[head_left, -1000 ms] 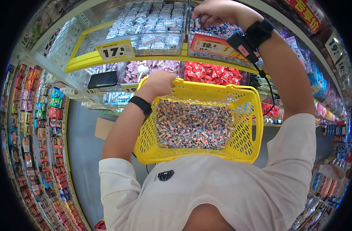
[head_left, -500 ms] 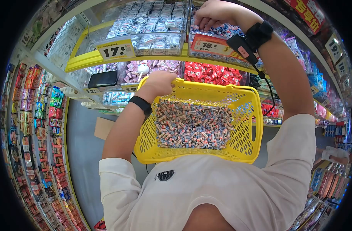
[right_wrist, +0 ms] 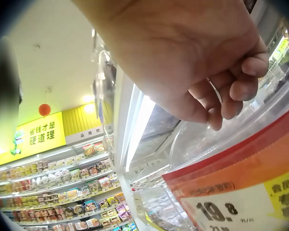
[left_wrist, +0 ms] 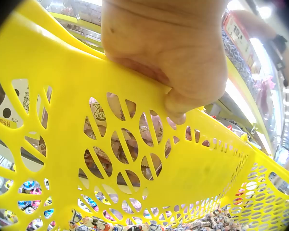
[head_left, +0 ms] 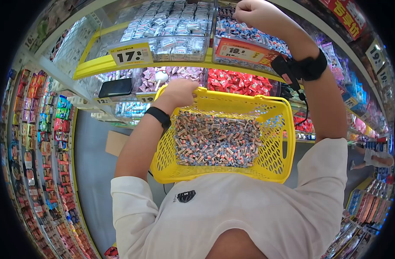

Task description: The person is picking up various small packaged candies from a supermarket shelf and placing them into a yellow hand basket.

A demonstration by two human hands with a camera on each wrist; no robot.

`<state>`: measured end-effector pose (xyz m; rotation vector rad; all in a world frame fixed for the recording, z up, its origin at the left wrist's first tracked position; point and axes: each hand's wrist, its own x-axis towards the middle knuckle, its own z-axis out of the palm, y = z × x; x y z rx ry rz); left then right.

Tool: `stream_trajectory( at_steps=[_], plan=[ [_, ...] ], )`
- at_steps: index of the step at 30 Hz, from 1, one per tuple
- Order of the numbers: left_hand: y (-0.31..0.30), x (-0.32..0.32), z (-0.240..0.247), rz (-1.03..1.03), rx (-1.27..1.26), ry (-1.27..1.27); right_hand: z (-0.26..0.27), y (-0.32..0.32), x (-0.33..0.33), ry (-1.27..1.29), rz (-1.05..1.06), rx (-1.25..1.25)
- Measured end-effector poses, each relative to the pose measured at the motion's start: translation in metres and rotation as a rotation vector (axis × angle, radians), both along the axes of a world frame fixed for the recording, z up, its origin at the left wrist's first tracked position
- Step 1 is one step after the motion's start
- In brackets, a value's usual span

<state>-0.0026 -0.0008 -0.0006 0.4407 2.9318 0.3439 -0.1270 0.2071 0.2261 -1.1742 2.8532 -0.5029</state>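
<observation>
In the head view my left hand [head_left: 180, 93] grips the far rim of a yellow shopping basket [head_left: 275, 112], near its left corner. The left wrist view shows that hand [left_wrist: 168, 62] over the rim, with the thumb against the basket wall. Many small wrapped candies [head_left: 217, 140] cover the basket's bottom. My right hand [head_left: 264, 19] is raised above a clear bin of blue-and-white wrapped candies [head_left: 249, 36]. Seen from the right wrist, this hand [right_wrist: 192, 67] hangs with fingers loosely bent, no candy showing among them, above the bin's front edge and a red-bordered price tag [right_wrist: 231, 192].
Beside that bin is another of white-wrapped candies [head_left: 171, 26] with a yellow 17.8 price tag [head_left: 131, 54]. Bins of red candies [head_left: 238, 82] and purple candies [head_left: 184, 73] sit below. A black phone [head_left: 115, 88] lies at the shelf's left. Another person [head_left: 376, 158] stands far right.
My right hand has lifted away from the candies in the upper right bin and shifted right, its fingers curling more. My left hand and the basket stay put. The distant person at right has moved.
</observation>
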Motion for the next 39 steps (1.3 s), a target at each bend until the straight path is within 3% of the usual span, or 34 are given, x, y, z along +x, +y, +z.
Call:
stream_trajectory(
  at_steps=[7,14,20,26,32,35,39],
  plan=[
    [0.001,-0.001,0.001,0.0,-0.021,-0.007,-0.021,0.032,0.059,0.094,0.128,-0.344],
    [0.0,-0.001,-0.003,-0.002,-0.006,0.013,-0.071,0.039,0.115,0.006,0.303,-0.393],
    [0.001,0.0,0.001,0.0,-0.014,0.005,-0.163,0.031,0.122,-0.314,0.235,-0.16],
    [0.001,0.002,0.0,-0.019,0.023,0.043,-0.269,0.027,0.121,-0.414,0.232,0.051],
    [0.0,0.001,-0.003,-0.01,0.032,0.039,-0.326,0.026,0.133,-0.57,0.271,0.063],
    [0.0,0.002,-0.002,-0.02,0.031,0.042,-0.323,0.021,0.14,-0.566,0.337,0.169],
    [0.0,0.001,-0.003,-0.009,0.03,0.037,-0.365,0.026,0.15,-0.489,0.332,0.101]
  ],
)
